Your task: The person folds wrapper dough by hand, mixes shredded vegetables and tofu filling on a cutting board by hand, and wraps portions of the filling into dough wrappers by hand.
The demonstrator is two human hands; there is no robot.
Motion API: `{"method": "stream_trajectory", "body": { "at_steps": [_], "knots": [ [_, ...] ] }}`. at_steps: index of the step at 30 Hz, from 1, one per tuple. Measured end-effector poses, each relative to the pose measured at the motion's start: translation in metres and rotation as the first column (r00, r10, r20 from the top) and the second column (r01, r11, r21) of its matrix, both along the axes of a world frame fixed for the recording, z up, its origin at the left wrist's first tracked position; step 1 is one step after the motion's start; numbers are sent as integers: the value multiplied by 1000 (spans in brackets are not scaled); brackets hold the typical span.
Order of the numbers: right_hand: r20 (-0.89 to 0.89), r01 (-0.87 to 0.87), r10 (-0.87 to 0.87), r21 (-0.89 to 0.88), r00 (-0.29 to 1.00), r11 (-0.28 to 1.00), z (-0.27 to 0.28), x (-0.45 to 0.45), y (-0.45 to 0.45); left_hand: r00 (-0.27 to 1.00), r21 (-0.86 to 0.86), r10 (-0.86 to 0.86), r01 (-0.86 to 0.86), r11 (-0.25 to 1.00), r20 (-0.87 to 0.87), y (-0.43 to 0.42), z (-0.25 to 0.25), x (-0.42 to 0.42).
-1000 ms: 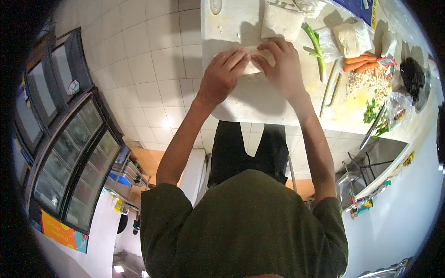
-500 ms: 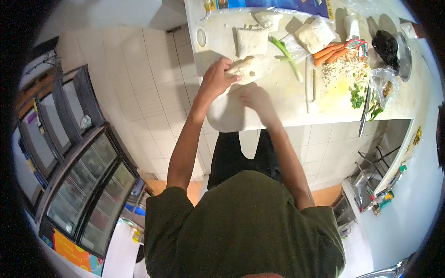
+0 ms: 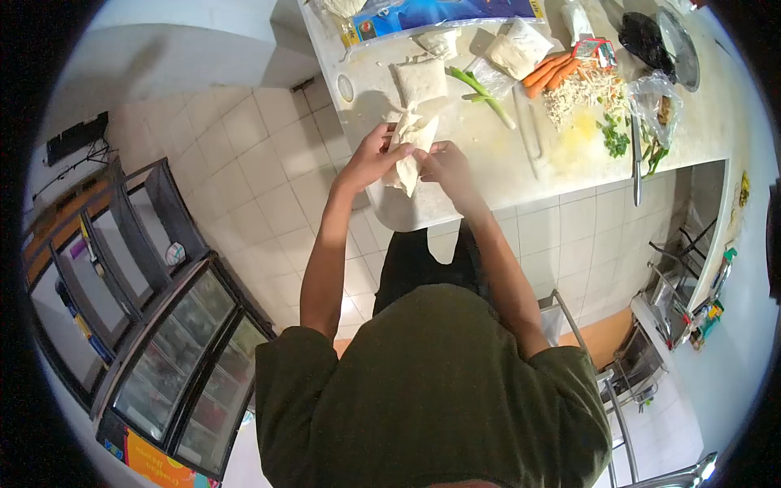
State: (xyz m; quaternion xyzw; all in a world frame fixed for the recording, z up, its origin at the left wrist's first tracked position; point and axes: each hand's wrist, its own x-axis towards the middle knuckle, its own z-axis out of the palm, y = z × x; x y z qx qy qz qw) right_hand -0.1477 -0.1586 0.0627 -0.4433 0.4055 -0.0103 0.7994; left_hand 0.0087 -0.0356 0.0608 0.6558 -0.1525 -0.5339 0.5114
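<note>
Both hands (image 3: 371, 165) (image 3: 451, 172) pinch a folded sheet (image 3: 416, 132) (pale, creased).

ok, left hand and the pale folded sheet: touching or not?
Touching. The head view shows it: the left hand has its thumb lying over the pale folded sheet, no gap visible.

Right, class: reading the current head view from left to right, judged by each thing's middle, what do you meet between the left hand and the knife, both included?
Left hand → pale folded sheet → right hand → spring onion → carrots → green leaves → knife.
</note>
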Motion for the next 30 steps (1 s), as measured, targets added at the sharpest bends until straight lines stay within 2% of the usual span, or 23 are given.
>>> {"method": "stream_trajectory", "body": {
  "at_steps": [2, 5, 6, 9, 10, 13, 14, 16, 18, 21, 22, 25, 28, 30],
  "knots": [
    [48, -94, 95, -18, 994, 995, 23, -6, -12, 995, -84, 18, -26, 996, -102, 5, 14, -7],
    [-26, -135, 133, -145, 991, 980, 50, -12, -22, 976, -183, 66, -105, 977, -210, 8, 43, -30],
    [47, -116, 119, -74, 992, 991, 60, -14, -23, 967, -201, 120, -166, 965, -224, 6, 53, -41],
    [254, -91, 54, 135, 966, 987, 89, -24, -28, 936, -207, 124, -200, 958, -330, 3, 81, -61],
    [279, -189, 127, 208, 952, 960, 93, -26, -36, 929, -206, 106, -188, 960, -354, 1, 86, -66],
    [413, -174, 139, 49, 900, 983, 121, -20, -37, 960, -281, 98, -173, 944, -261, -3, 98, -79],
    [377, -195, 164, 44, 912, 980, 134, -20, -40, 960, -271, 83, -157, 950, -266, -2, 99, -80],
    [353, -231, 272, -153, 895, 961, 146, -20, -44, 956, -238, 101, -170, 956, -276, -2, 110, -82],
    [336, -236, 294, -201, 895, 951, 156, -18, -44, 963, -194, 87, -140, 971, -255, -2, 119, -80],
    [286, -307, 428, -385, 857, 870, 159, -18, -49, 946, -166, 94, -152, 974, -311, -4, 134, -80],
    [266, -311, 428, -385, 864, 869, 160, -19, -48, 935, -190, 85, -158, 969, -345, -4, 136, -79],
    [337, -259, 451, -483, 826, 836, 166, -25, -47, 894, -256, 49, -180, 950, -445, -3, 139, -78],
    [141, -317, 629, -768, 764, 557, 179, -36, -57, 846, -292, 14, -200, 935, -533, -5, 147, -77],
    [108, -247, 726, -897, 680, 366, 188, -40, -64, 809, -276, 18, -222, 935, -588, -7, 157, -79]
  ]
}}
